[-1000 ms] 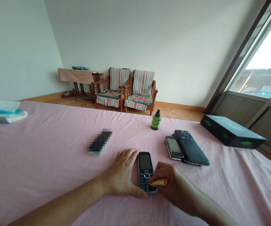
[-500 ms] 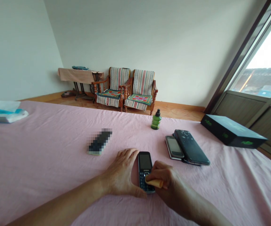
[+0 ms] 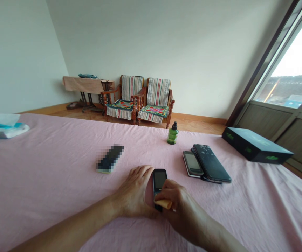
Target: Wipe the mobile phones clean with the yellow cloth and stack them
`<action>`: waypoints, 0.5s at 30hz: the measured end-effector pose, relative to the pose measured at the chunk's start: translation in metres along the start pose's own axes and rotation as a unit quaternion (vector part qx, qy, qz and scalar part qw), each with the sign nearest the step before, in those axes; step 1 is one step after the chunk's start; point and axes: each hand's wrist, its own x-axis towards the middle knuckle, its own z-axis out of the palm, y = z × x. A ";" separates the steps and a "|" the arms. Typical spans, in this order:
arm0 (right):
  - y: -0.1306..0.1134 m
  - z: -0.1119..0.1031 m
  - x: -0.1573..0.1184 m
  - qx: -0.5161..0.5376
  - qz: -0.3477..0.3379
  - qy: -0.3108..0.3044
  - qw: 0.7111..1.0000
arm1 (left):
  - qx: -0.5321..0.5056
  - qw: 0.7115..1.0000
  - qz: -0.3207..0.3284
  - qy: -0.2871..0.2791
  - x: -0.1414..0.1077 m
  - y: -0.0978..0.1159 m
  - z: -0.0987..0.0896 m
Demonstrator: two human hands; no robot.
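A dark keypad phone (image 3: 160, 177) lies face up on the pink cloth, its small screen at the far end. My left hand (image 3: 134, 192) steadies it, fingertips against the upper left corner and thumb by the lower end. Pinched in my right hand (image 3: 178, 201) is a folded piece of yellow cloth (image 3: 164, 203), pressed on the phone's keys. The right fingers cover most of the keypad. To the right, a small silver-edged phone (image 3: 193, 163) lies beside a larger black phone (image 3: 212, 162), under which another dark edge shows.
A green spray bottle (image 3: 172, 133) stands near the far edge of the pink cloth (image 3: 61, 161). Left of my hands lies a pixelated phone-like object (image 3: 110, 159). A black box (image 3: 256, 145) sits at far right, a tissue pack (image 3: 4, 127) at far left. Two wooden chairs (image 3: 155, 99) stand beyond.
My right hand has shifted slightly left across the phone with the yellow cloth, covering more of the keys. My left hand stays at the phone. The whole view has moved a little.
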 end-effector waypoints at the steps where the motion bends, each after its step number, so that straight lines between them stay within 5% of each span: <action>1: 0.002 -0.002 -0.001 -0.001 0.008 0.001 1.000 | -0.001 1.000 -0.003 -0.005 0.000 0.000 0.000; 6: 0.009 -0.012 -0.004 0.001 0.041 0.003 0.999 | 0.004 1.000 -0.019 -0.025 0.000 0.000 -0.003; 15: -0.004 -0.003 -0.001 0.001 -0.004 -0.008 1.000 | 0.003 1.000 0.004 0.002 0.001 0.000 0.000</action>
